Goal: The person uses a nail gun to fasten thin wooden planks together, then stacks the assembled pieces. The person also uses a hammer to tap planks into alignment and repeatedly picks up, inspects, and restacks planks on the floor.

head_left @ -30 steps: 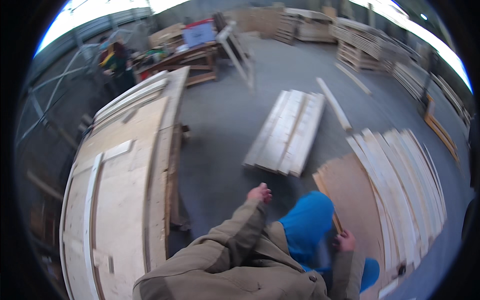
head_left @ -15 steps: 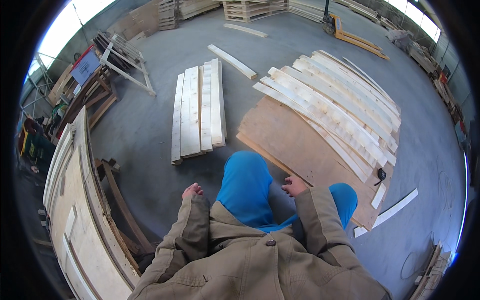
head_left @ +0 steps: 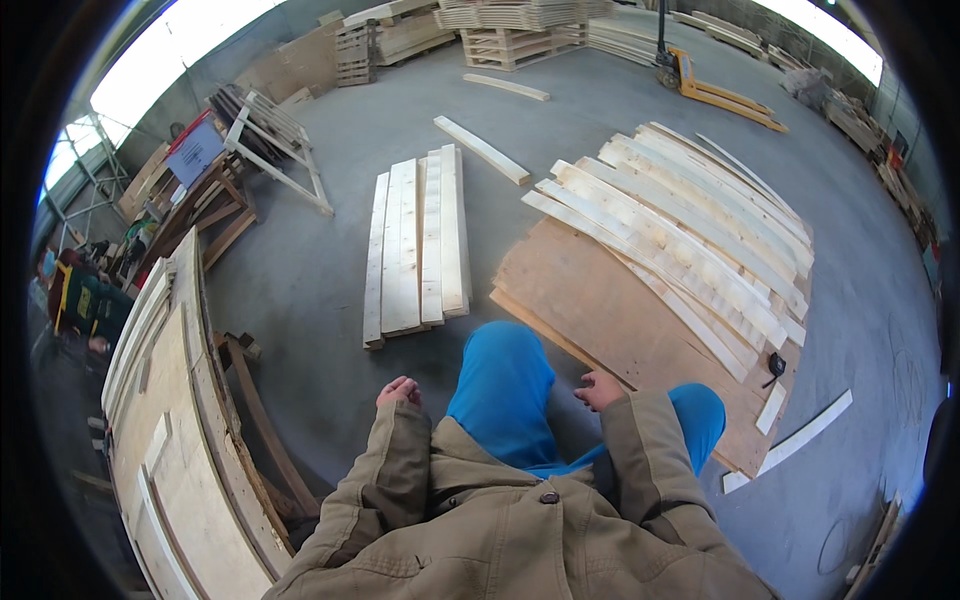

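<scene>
My left hand [head_left: 399, 391] hangs by my left thigh with loosely curled fingers and nothing in it. Ahead of it, a stack of pale planks [head_left: 402, 245] lies on the floor. My right hand [head_left: 600, 390] is empty too, its fingers partly bent and apart. It is nearest the near-left edge of a brown plywood sheet [head_left: 570, 265]; contact cannot be made out. Many pale boards [head_left: 680, 240] lie side by side on that sheet. A black tape measure [head_left: 776, 366] rests near its right edge, beside a short wood strip [head_left: 771, 409].
A large wooden panel [head_left: 190, 400] stands at my left. One loose plank [head_left: 482, 150] lies ahead and a thin strip [head_left: 800, 440] lies right of the sheet. Farther off are a yellow pallet jack [head_left: 725, 95], pallets [head_left: 520, 45] and a wooden frame [head_left: 285, 150].
The whole view has shifted, so the stack, sheet and panel sit slightly lower and farther right in the picture. Both hands stay empty in much the same pose.
</scene>
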Demonstrator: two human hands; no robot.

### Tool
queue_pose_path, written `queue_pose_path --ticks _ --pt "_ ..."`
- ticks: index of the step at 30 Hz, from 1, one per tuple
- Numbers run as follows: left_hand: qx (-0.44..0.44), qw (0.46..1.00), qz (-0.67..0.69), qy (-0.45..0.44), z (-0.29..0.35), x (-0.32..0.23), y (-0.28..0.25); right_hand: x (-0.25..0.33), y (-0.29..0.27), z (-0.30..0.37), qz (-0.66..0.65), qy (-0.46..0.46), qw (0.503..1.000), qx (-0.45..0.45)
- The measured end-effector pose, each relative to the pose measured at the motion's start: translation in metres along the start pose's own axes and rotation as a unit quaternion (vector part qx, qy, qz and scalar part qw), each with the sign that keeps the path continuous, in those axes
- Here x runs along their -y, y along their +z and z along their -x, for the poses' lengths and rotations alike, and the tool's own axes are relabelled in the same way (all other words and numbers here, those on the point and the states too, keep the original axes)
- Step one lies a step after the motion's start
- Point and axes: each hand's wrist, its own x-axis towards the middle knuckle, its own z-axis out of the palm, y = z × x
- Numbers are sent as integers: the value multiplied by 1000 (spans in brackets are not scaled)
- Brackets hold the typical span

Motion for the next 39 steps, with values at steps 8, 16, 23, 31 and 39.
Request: queue_pose_path --ticks 8,16,23,31,39 --pt "197 977 14 82 91 -98 167 -6 -5 -2 -16 34 999 35" --pt "503 836 -200 84 210 17 277 -4 -8 3 -47 31 997 47" --pt "425 593 -675 110 169 148 191 -2 -13 12 -61 30 998 10" --pt "385 792 -466 85 147 148 201 -11 -10 -4 -11 36 999 34" --pt "432 756 -474 132 145 158 198 -18 -8 -9 -33 64 997 39"
